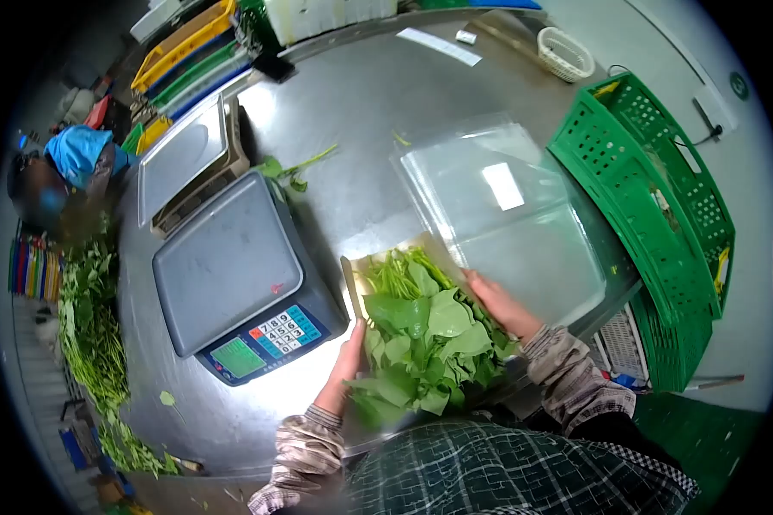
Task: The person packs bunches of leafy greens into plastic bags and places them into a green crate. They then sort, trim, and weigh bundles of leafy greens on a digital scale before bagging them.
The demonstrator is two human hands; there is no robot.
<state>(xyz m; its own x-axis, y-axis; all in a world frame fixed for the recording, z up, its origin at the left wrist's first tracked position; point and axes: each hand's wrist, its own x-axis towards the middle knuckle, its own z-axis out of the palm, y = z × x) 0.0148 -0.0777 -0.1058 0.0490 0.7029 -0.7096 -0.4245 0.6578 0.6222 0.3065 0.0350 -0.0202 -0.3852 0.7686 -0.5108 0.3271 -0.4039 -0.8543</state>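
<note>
A bunch of leafy greens (429, 335) lies with its stems pointing away from me and its broad leaves toward my apron. Thin tan walls of a tray-like holder (442, 257) stand on both sides of the stems; the leaves hide its bottom. My left hand (343, 365) grips the left wall, fingers mostly out of sight. On the other side, my right hand (500, 307) is closed on the right edge, beside the leaves. Left of the bunch is a digital scale (228, 257) with a lit display and a bare platform.
Clear plastic bags (524, 232) are stacked on the metal table (335, 103) to the right. Green crates (644, 189) stand at the right edge. A second scale (185, 159) is behind the first. More greens (90, 318) are piled at far left, near a person in blue (82, 154).
</note>
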